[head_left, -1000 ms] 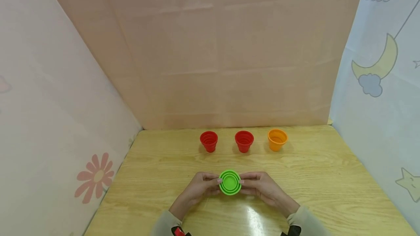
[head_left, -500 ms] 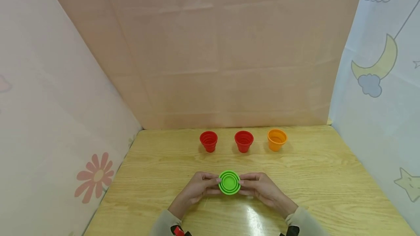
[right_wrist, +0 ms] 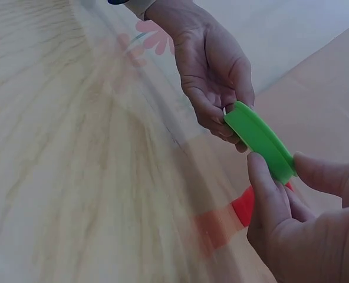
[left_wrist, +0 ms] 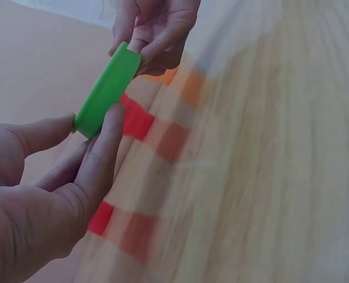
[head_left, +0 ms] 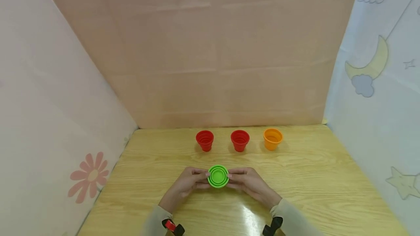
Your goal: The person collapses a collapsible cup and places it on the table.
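A green collapsible cup point(head_left: 218, 176), folded flat into a disc of concentric rings, is held above the table with its open side toward the head camera. My left hand point(head_left: 189, 182) pinches its left rim, thumb on the near face and fingers behind. On the opposite side my right hand point(head_left: 248, 182) pinches the rim the same way. The left wrist view shows the flattened cup point(left_wrist: 106, 91) edge-on between both hands, and in the right wrist view its thin side point(right_wrist: 260, 141) appears likewise.
Along the back of the wooden table point(head_left: 147, 170) stand two red cups point(head_left: 205, 141) point(head_left: 240, 141) and an orange cup point(head_left: 273, 140), all expanded and upright. A brown backdrop point(head_left: 213, 54) rises behind them. Patterned sheets point(head_left: 370, 119) border both sides.
Both hands and the green cup have shifted slightly left and up in the head view. The whole scene has also slid a little left, as the head camera turned. The grip looks the same.
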The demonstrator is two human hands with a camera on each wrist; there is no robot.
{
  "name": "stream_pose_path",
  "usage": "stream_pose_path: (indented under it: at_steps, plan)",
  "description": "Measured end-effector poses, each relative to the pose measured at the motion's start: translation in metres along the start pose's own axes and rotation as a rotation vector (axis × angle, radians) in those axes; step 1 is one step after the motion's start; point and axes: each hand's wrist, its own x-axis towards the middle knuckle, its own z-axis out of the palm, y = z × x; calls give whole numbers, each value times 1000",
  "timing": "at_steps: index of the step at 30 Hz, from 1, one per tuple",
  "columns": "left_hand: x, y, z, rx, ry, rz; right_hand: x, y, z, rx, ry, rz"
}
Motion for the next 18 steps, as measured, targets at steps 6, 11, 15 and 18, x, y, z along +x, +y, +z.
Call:
stream_pose_path:
  at_steps: [6,11,15,18]
  plan:
    - [2,10,-30,47,-23,5,27,-1,13,13,15,-3]
    - [2,19,-53,58,-20,8,50,-2,26,25,28,-9]
    - [2,26,-72,82,-37,4,65,-4,37,39,43,-17]
    - [1,32,-91,100,-66,0,78,-5,49,53,46,-9]
